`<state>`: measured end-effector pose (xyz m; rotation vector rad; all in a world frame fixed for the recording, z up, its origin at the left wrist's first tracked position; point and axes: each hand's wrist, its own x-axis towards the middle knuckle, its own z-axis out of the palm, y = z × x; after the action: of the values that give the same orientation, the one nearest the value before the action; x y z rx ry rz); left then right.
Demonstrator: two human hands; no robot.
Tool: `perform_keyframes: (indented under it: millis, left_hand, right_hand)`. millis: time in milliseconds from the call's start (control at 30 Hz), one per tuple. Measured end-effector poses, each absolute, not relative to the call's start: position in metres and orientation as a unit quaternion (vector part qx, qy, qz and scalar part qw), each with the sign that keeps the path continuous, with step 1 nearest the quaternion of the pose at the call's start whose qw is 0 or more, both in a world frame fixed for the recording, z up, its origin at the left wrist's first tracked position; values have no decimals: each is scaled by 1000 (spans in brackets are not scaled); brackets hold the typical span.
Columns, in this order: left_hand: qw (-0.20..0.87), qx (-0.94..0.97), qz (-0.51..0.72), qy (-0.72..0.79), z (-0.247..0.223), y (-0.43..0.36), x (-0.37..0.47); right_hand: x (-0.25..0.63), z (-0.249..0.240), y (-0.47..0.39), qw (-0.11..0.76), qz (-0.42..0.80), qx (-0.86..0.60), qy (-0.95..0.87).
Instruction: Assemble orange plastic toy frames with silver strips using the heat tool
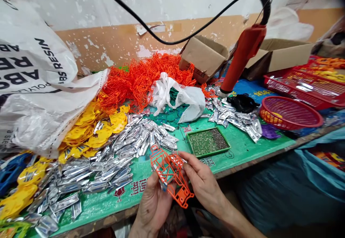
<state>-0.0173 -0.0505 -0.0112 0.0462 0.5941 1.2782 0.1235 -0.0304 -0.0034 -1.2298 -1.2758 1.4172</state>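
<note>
The bench (244,152) was covered by a green sheet, probably so that its top was protected. At the left, a white sack (24,73) was laid against the yellow parts (81,130), which may have been poured from it. The orange heap (126,87) was piled at the back, perhaps so that the hands would not be hindered. The silver parts (140,134) were spread in front of it, nearer to the left hand (155,198). The red driver (242,60) was hung nose down, likely so that it could be grasped easily. The green tray (215,152) was set just beyond the right hand (201,173).

The orange frame (183,195) was held at the front edge of the bench, between both hands. It was supported from below by the curled left hand, seemingly to be kept steady. An orange lattice (176,161) at its side was pinched by the right thumb and fingertips; whether it was separate could not be told. The dark pieces (219,141) were gathered in the tray, probably because such small things are easily lost.
</note>
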Motion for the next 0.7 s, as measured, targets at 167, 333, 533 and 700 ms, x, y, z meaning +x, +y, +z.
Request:
perform_keyframes:
  millis: [167, 333, 533, 700]
  left_hand:
    - [743, 16, 599, 297, -9, -51, -16]
    - [727, 47, 599, 333, -10, -53, -13]
    - [726, 76, 589, 348, -7, -54, -12]
    - [721, 97, 586, 356, -6, -53, -11]
  right_hand:
    - [126, -7, -34, 383, 568, -516, -514]
    - [131, -11, -28, 374, 552, -523, -531]
    - [134, -8, -20, 366, 592, -558, -452]
    - [127, -7, -22, 402, 604, -548, -416]
